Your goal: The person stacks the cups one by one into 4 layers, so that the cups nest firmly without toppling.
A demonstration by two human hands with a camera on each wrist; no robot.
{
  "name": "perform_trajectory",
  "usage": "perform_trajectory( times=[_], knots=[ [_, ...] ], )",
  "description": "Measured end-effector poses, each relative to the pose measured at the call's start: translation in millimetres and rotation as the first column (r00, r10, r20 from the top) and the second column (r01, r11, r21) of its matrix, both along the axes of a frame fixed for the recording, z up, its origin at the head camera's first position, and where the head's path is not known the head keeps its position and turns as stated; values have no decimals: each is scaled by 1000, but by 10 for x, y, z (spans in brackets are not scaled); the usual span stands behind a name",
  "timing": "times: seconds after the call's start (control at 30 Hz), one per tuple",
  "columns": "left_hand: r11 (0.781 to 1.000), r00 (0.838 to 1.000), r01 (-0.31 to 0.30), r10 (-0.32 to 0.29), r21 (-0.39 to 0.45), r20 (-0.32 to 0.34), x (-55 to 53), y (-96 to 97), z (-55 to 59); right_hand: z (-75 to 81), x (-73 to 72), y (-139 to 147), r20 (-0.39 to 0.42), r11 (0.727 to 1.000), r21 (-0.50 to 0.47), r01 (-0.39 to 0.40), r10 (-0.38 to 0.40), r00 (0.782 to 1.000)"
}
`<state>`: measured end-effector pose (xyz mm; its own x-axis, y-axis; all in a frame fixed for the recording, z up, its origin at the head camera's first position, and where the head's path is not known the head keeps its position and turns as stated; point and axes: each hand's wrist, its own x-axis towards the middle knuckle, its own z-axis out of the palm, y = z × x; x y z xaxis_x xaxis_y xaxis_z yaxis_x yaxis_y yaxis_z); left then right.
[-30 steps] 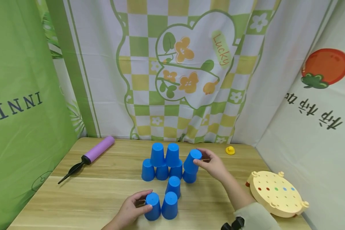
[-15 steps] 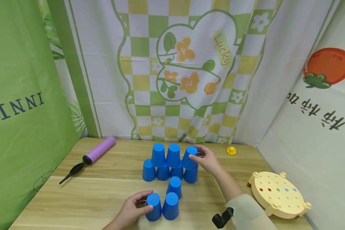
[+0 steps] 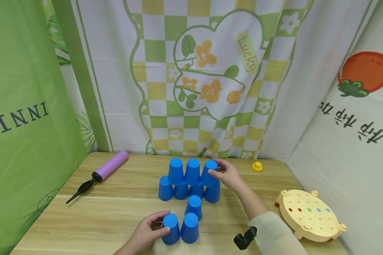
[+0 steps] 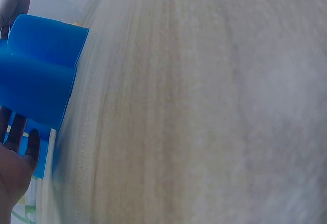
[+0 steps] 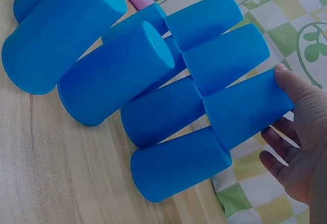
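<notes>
Several upside-down blue cups [image 3: 165,188] form a row on the table, and a second row of three cups stands on them. At that upper row's right end, my right hand [image 3: 228,174] holds a blue cup [image 3: 208,173] between thumb and fingers; in the right wrist view this cup [image 5: 250,106] rests across the two below. Nearer the front, my left hand [image 3: 146,228] grips another inverted blue cup [image 3: 170,230] by its side. Right beside that one is a blue cup [image 3: 189,229], with one more cup [image 3: 194,205] just behind.
On the wooden table [image 3: 92,226], a purple hand pump [image 3: 110,167] with a black nozzle lies at the left. A yellow toy duck [image 3: 257,166] sits at the back right. A round cream pegboard [image 3: 309,214] with short legs is at the right edge. Curtains surround the table.
My right hand has moved left with its cup, which was tilted above the row's right end and now sits beside the other two upper cups. The left hand has stayed in place.
</notes>
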<state>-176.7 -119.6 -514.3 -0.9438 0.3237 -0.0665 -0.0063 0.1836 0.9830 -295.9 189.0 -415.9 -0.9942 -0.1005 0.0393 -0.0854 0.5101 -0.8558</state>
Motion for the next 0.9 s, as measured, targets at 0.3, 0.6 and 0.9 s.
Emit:
perform_trajectory(
  times=[0.3,0.6,0.9],
  knots=[
    [1000,1000,-1,1,7,2,0,4,-2,-1,14,14,5,1000,21,-5,5,1000],
    [1000,1000,-2,1,-7,-24,0,-9,23,-31,148,102,-26,1000,14,-10,10,1000],
    [996,991,-87,87,9,-102,-93,-90,183,-62,345,145,-85,999,-49,13,-18,996]
  ],
)
